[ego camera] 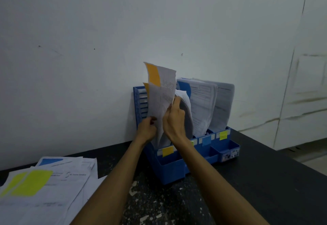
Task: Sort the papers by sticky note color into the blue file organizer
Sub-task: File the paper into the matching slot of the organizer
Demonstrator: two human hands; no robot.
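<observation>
At twelve o'clock on the desk (265,180), blue file organizer (169,170), left hand (146,130) pinching orange-noted papers (162,99), right hand (174,120) fingers (177,101) curled round them.

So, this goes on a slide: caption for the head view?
Left hand and right hand hold orange-noted papers upright in the blue file organizer.

Blue organizer (169,170) — orange notes (154,75), white papers (163,99).
</observation>
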